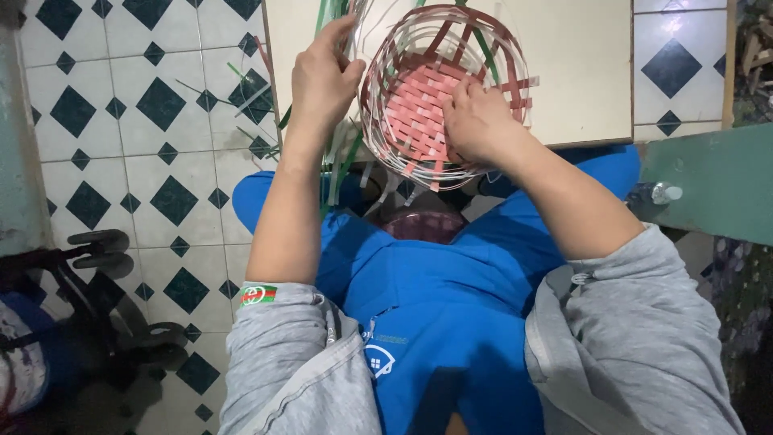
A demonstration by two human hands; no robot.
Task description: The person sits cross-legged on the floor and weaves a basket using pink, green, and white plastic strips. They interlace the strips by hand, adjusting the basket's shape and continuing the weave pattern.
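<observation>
Here, at the far left, a dark folded frame with black grips leans over the white floor tiles with dark diamond insets, where a few loose green strips lie scattered. Next comes the left hand, raised at the basket's left edge, its fingers pinching the upright strips there. The half-woven round basket of red and white flat plastic strips rests tilted against the near edge of the pale beige tabletop, its open side toward the camera and its pink-red plaited base showing. The right hand lies inside, fingers curled and pressing down on the base near the wall. By the look of it, the side wall is being woven; the next move seems to call for holding the uprights steady while a strip passes between them. Farther right stands a green painted surface.
</observation>
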